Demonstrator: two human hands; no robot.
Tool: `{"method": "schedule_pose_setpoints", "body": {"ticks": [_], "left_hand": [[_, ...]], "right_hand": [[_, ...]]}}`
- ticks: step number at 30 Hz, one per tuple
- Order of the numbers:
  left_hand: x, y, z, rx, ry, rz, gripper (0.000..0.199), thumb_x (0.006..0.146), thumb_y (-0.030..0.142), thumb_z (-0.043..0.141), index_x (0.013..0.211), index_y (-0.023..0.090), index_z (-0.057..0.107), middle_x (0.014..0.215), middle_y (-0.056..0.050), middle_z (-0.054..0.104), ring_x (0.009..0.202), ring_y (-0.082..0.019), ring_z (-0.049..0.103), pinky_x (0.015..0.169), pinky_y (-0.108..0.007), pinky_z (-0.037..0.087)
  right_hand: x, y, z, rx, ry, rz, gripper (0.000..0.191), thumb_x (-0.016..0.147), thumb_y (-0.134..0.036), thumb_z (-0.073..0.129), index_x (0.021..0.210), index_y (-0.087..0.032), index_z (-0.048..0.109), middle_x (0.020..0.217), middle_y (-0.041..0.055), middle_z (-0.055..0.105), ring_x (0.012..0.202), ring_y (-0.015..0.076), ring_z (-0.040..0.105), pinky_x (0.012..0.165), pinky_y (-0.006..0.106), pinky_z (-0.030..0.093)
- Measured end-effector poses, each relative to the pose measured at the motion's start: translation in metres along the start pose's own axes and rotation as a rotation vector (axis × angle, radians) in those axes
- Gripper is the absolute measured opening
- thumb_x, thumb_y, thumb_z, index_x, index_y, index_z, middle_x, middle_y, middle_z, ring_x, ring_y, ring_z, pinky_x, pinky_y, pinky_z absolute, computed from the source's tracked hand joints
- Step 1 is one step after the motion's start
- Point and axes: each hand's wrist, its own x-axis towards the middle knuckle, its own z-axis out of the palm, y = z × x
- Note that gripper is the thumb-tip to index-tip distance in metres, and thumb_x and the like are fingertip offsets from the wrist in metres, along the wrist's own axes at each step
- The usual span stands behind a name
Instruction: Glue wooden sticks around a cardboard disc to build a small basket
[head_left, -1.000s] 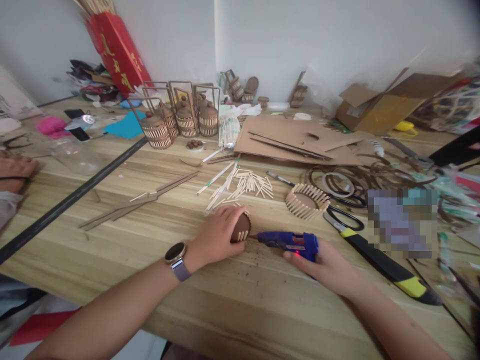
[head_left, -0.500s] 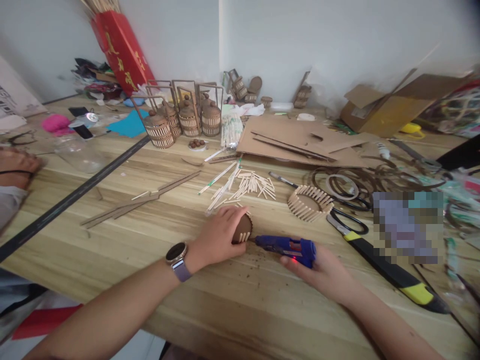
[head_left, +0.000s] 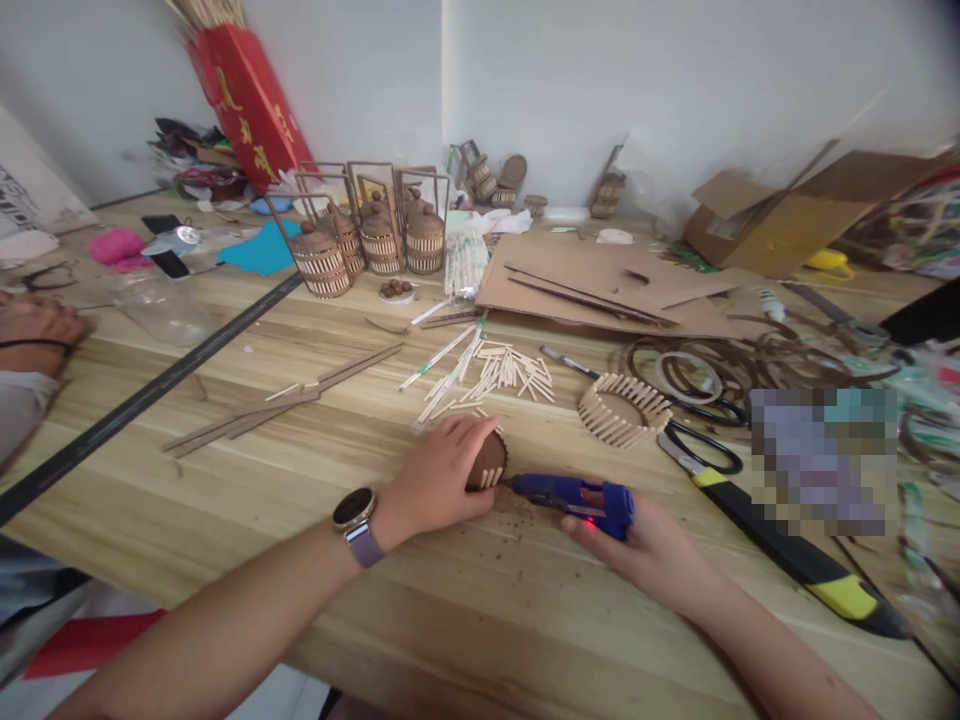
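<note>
My left hand is closed around a small round brown cardboard disc with short wooden sticks along part of its rim; the fingers hide its left side. In my right hand is a blue hot glue gun with a red light lit. Its nozzle points left, at the disc's lower right edge. Beyond the disc lies a loose pile of short wooden sticks. A ring of sticks around a brown base sits to the right, beside black-handled scissors.
Several lidded miniature baskets with tall handles stand at the back. Cardboard sheets, brown strip coils and a black-and-yellow tool lie rightward. A long black bar crosses the left, near another person's hand.
Both hands keep nearly the same pose, with the glue gun's nozzle still at the disc's edge. The whole view has shifted very slightly.
</note>
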Motion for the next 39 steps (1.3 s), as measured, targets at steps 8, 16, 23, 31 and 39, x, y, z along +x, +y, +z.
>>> {"method": "schedule_pose_setpoints", "body": {"ticks": [8, 16, 23, 31, 39], "left_hand": [[0.0001, 0.0002, -0.0006, -0.005, 0.002, 0.005, 0.073, 0.075, 0.021, 0.067, 0.14, 0.022, 0.034, 0.138, -0.013, 0.051, 0.129, -0.032, 0.045, 0.109, -0.053, 0.038], [-0.0008, -0.0005, 0.0001, -0.01, 0.007, 0.003, 0.072, 0.074, 0.02, 0.067, 0.139, 0.018, 0.036, 0.139, -0.014, 0.051, 0.13, -0.031, 0.044, 0.11, -0.052, 0.038], [0.0001, -0.0001, 0.0002, -0.016, 0.009, 0.008, 0.073, 0.075, 0.02, 0.066, 0.141, 0.022, 0.034, 0.138, -0.013, 0.051, 0.13, -0.032, 0.045, 0.109, -0.053, 0.038], [-0.001, -0.001, 0.0012, 0.002, 0.009, 0.014, 0.073, 0.075, 0.021, 0.067, 0.14, 0.02, 0.034, 0.138, -0.013, 0.051, 0.13, -0.031, 0.045, 0.11, -0.05, 0.039], [-0.0007, -0.0018, 0.0018, 0.017, 0.02, 0.024, 0.073, 0.074, 0.021, 0.068, 0.139, 0.02, 0.034, 0.137, -0.013, 0.052, 0.128, -0.031, 0.046, 0.109, -0.051, 0.04]], "right_hand": [[0.0006, -0.002, 0.0006, -0.009, 0.01, 0.009, 0.028, 0.081, -0.047, 0.058, 0.083, -0.021, 0.067, 0.08, 0.0059, 0.075, 0.073, 0.0251, 0.069, 0.066, 0.034, 0.056], [0.0008, -0.0032, 0.0009, -0.051, -0.006, 0.006, 0.029, 0.083, -0.048, 0.054, 0.082, -0.021, 0.066, 0.078, 0.0053, 0.073, 0.072, 0.0244, 0.068, 0.065, 0.034, 0.055], [0.0, -0.0042, 0.001, -0.057, 0.007, 0.002, 0.027, 0.083, -0.047, 0.055, 0.082, -0.022, 0.066, 0.076, 0.0045, 0.073, 0.068, 0.023, 0.067, 0.062, 0.032, 0.054], [0.0007, -0.0008, 0.0018, -0.066, 0.002, -0.005, 0.029, 0.084, -0.048, 0.053, 0.085, -0.022, 0.065, 0.081, 0.0059, 0.074, 0.073, 0.0246, 0.069, 0.065, 0.033, 0.055], [-0.0001, -0.0033, 0.0028, -0.06, 0.033, 0.015, 0.029, 0.082, -0.049, 0.056, 0.08, -0.022, 0.066, 0.077, 0.0052, 0.074, 0.07, 0.0248, 0.068, 0.063, 0.034, 0.055]]}}
